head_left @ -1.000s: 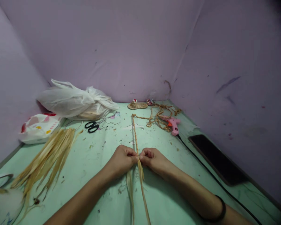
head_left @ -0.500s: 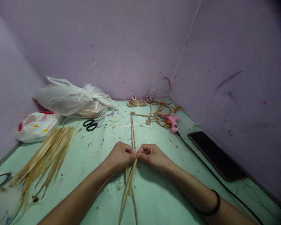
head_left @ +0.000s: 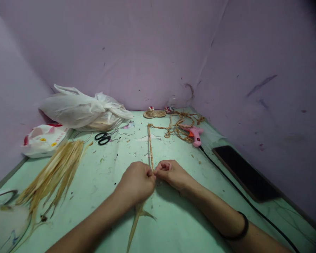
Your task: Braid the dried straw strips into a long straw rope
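Observation:
A thin tan braid (head_left: 150, 146) runs down the middle of the green table to my two hands. My left hand (head_left: 140, 179) is closed on the loose strands at its near end, its fingertips partly hidden behind the knuckles. Just to the right, my right hand (head_left: 168, 173) pinches the braid's end, thumb and forefinger close to the left fingers. Pale flat strands (head_left: 135, 225) hang out below my left hand toward the near edge. The far end of the braid bends right and joins a coiled pile of braided cord (head_left: 184, 123).
Behind the hands lie black-handled scissors (head_left: 104, 137), a woven piece (head_left: 155, 113) and a pink glue gun (head_left: 196, 136) with a black cable. Dry strips (head_left: 55, 168) and plastic bags (head_left: 84, 109) are at left. A dark phone (head_left: 246, 174) lies at right.
My left hand has turned over and moved slightly right and down, covering more of the strands. The loose strand ends below it have shifted, one now pointing right. My right hand stays pinched at the braid.

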{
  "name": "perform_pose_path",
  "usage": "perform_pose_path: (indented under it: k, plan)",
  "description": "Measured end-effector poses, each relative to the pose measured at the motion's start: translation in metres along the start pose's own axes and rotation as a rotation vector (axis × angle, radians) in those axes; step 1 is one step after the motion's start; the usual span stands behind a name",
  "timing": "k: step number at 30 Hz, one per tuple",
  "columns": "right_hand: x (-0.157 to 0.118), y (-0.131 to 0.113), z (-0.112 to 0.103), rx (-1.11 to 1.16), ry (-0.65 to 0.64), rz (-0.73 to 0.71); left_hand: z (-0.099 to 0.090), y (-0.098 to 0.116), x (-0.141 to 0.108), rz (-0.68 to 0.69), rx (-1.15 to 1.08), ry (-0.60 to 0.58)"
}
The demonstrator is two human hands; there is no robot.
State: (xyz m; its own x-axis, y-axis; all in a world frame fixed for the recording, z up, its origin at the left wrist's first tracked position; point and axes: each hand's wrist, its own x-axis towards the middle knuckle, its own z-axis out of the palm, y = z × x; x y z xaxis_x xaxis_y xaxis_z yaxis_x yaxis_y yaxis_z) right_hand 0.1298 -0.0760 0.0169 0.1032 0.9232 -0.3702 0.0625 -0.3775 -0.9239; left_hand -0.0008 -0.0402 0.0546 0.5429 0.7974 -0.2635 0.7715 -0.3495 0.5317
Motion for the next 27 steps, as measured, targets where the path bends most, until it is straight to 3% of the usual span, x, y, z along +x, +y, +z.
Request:
perform_pose_path:
  k: [3, 5, 11, 15, 17, 20, 23, 24, 27]
  plan:
    - [-0.001, 0.005, 0.003, 0.059, -0.007, -0.027, 0.016, 0.013, -0.017, 0.066, 0.286, 0.146]
    - [-0.002, 0.007, 0.004, 0.096, 0.013, -0.045, 0.028, 0.019, -0.026, 0.103, 0.423, 0.183]
    - [-0.009, 0.004, 0.003, 0.195, 0.004, -0.030, 0.049, 0.026, -0.038, 0.246, 0.607, 0.094]
    - [-0.010, 0.004, 0.003, 0.225, -0.036, -0.027, 0.057, 0.025, -0.037, 0.323, 0.590, 0.087]
    - [-0.009, 0.005, 0.002, 0.211, -0.034, -0.031, 0.054, 0.023, -0.035, 0.317, 0.489, 0.082]
    - [-0.007, 0.007, 0.000, 0.203, -0.039, -0.032, 0.034, 0.017, -0.026, 0.231, 0.201, 0.150]
    - [-0.006, 0.008, -0.002, 0.178, -0.056, -0.070, 0.009, 0.011, -0.011, 0.005, -0.194, 0.304]
    - [-0.006, 0.009, -0.002, 0.167, -0.065, -0.091, 0.004, 0.010, -0.006, -0.110, -0.348, 0.242]
    - [-0.004, 0.011, -0.002, 0.135, -0.103, -0.136, 0.004, 0.007, 0.005, -0.315, -0.766, -0.120]
